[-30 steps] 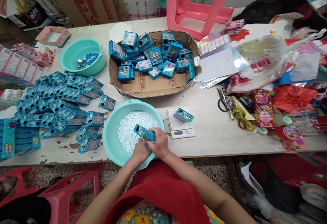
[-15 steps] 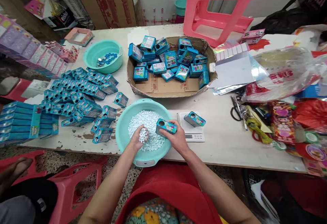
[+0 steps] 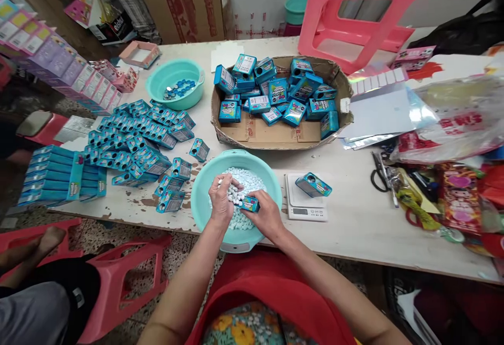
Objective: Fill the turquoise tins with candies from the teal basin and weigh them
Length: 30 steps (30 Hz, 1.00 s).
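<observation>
Over a teal basin (image 3: 199, 213) of small white candies (image 3: 252, 179), my left hand (image 3: 222, 198) holds a heap of the candies in curled fingers. My right hand (image 3: 268, 213) grips a small blue box (image 3: 250, 204) just beside that heap, its top facing the left hand; its opening is hidden by candies and fingers. Another blue box (image 3: 314, 184) lies tilted on a white scale (image 3: 307, 212) to the right of the basin. Several blue boxes with round holes (image 3: 171, 185) are left of the basin.
A cardboard tray (image 3: 268, 137) of blue boxes lies behind the basin. At the back left is a teal bowl (image 3: 175, 103) with blue and silver discs. Scissors (image 3: 380, 177) and plastic bags lie right; an upturned pink stool (image 3: 311, 24) is behind. A person's foot (image 3: 51, 239) shows lower left.
My left hand has risen with its candies and moved right to the box. The right hand has brought the box lower, next to the left hand. The view has shifted slightly.
</observation>
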### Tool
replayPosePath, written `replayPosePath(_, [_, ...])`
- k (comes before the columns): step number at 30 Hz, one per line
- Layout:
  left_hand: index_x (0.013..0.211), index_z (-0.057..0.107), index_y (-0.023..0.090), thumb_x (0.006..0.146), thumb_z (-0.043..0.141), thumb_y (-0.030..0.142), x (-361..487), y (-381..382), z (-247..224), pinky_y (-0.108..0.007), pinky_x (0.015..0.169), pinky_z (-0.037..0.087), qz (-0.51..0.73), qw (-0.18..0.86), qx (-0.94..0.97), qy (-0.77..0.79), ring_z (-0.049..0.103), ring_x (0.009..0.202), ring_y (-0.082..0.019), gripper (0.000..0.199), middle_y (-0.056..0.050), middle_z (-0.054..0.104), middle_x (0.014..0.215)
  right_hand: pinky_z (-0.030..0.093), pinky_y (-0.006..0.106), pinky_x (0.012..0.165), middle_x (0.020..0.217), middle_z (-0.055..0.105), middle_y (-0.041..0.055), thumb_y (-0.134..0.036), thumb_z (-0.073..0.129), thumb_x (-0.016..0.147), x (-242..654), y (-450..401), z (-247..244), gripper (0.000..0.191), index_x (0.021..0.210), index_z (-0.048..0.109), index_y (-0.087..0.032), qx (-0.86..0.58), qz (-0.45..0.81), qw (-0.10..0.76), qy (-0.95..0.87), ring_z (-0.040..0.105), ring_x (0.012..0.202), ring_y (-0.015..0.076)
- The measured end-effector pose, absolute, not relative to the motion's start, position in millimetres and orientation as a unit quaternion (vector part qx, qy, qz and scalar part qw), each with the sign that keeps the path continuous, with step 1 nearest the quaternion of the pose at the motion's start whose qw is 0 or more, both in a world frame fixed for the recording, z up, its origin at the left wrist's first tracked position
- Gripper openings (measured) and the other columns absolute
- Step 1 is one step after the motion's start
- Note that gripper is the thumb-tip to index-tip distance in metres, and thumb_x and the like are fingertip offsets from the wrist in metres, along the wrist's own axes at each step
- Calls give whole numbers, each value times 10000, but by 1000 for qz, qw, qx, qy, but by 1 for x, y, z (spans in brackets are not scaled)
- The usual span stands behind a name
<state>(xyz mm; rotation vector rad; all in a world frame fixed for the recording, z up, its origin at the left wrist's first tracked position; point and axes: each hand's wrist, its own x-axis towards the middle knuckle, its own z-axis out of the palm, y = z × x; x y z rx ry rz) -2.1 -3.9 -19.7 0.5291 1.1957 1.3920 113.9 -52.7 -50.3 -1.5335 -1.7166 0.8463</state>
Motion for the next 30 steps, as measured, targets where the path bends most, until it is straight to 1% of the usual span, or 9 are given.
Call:
replayPosePath(3, [613, 479, 168, 726, 646, 379, -5, -3, -22, -269, 609, 463, 587, 574, 230, 522, 579, 532, -119, 293, 37, 529, 550, 449, 352, 770, 920, 625, 43, -214, 702, 695, 112, -54, -50, 299, 963, 572, -227, -566, 316, 319, -692, 574, 894, 237])
replayPosePath(6, [521, 439, 167, 727, 649, 382, -7, -3, -23, -259, 568, 442, 583, 572, 238, 526, 548, 493, -110, 365, 37, 481, 509, 452, 352, 765, 913, 639, 36, -234, 726, 674, 111, -53, -50, 322, 963, 583, -231, -560, 320, 304, -701, 590, 885, 236])
replayPosePath(8, [528, 459, 166, 727, 652, 372, -7, -3, -22, -251, 548, 425, 578, 570, 244, 530, 530, 483, -103, 346, 37, 485, 514, 455, 348, 759, 925, 641, 38, -241, 731, 670, 112, -52, -50, 332, 967, 584, -229, -574, 321, 308, -688, 594, 889, 236])
replayPosePath(12, [577, 494, 170, 752, 628, 371, -6, -3, -21, -247, 572, 423, 578, 554, 265, 537, 533, 506, -102, 298, 36, 516, 544, 460, 333, 733, 914, 645, 34, -268, 721, 682, 114, -49, -48, 313, 964, 589, -233, -569, 331, 318, -683, 603, 868, 226])
replayPosePath(17, [491, 458, 171, 768, 607, 372, -5, -4, -20, -251, 600, 426, 583, 528, 283, 549, 548, 510, -116, 374, 37, 436, 445, 452, 327, 740, 909, 645, 27, -276, 726, 676, 117, -48, -45, 317, 960, 594, -232, -573, 334, 325, -675, 603, 879, 221])
replayPosePath(20, [528, 482, 171, 779, 597, 374, -5, -7, -19, -256, 609, 432, 588, 528, 286, 542, 549, 520, -113, 343, 30, 487, 490, 448, 326, 741, 908, 645, 25, -266, 735, 668, 119, -48, -44, 321, 955, 596, -231, -573, 337, 321, -675, 601, 875, 219])
replayPosePath(23, [592, 509, 171, 801, 577, 383, -2, -12, -19, -251, 590, 428, 574, 547, 295, 534, 558, 542, -117, 305, 18, 536, 543, 446, 327, 740, 898, 645, 23, -252, 731, 664, 120, -49, -46, 317, 953, 602, -239, -573, 332, 318, -678, 599, 871, 220])
replayPosePath(26, [604, 493, 175, 811, 569, 390, 3, -18, -17, -238, 555, 414, 575, 542, 306, 532, 544, 522, -114, 309, 25, 500, 514, 449, 322, 733, 890, 642, 21, -239, 721, 664, 118, -49, -47, 305, 947, 607, -239, -579, 335, 326, -668, 598, 866, 217])
replayPosePath(30, [621, 482, 179, 795, 590, 398, 3, -16, -15, -224, 506, 392, 571, 553, 317, 518, 484, 462, -93, 300, 39, 453, 498, 457, 323, 730, 876, 633, 19, -229, 718, 663, 118, -49, -47, 284, 924, 609, -231, -575, 354, 351, -649, 594, 850, 213])
